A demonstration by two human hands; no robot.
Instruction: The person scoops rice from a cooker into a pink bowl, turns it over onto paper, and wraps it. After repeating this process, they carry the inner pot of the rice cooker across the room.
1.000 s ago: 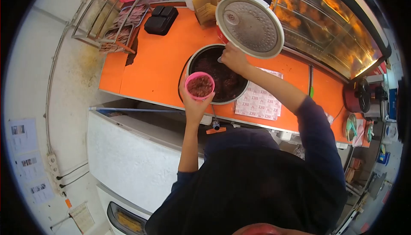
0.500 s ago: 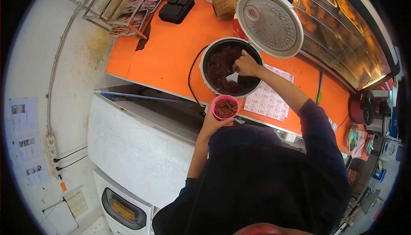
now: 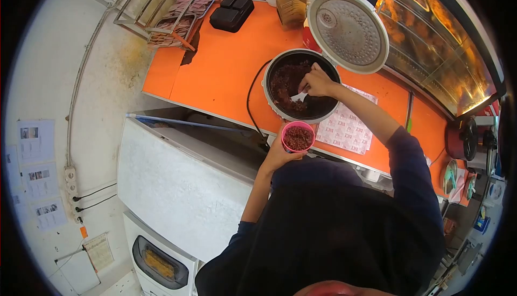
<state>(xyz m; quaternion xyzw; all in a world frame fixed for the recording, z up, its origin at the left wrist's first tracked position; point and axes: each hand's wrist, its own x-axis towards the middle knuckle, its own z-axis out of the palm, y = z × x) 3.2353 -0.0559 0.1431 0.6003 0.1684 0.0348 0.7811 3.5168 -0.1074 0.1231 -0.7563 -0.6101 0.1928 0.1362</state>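
My left hand (image 3: 279, 157) is wrapped around a pink cup (image 3: 298, 148) filled with dark reddish-brown cooked rice (image 3: 297, 136). The cup is upright, just in front of an open rice cooker (image 3: 267, 95). Inside the cooker's black pot, my right hand (image 3: 318, 83) is closed on a white rice paddle (image 3: 299, 97). Its blade is near the dark rice (image 3: 284, 85) heaped mostly on the pot's left side. The hand hides part of the handle. The cooker's grey lid (image 3: 351, 31) is raised toward the back right.
Patterned paper sheets (image 3: 350, 126) lie right of the cooker on the orange counter (image 3: 229, 59). Behind stand a black takeaway box (image 3: 231, 14) and brown cartons (image 3: 291, 4). A lit glass display case (image 3: 433, 43) borders the right. A white freezer (image 3: 186, 188) is at the lower left.
The whole view has shifted, placing the scene slightly farther right. Both hands keep their holds, with the right still inside the pot and the cup in front of the cooker.
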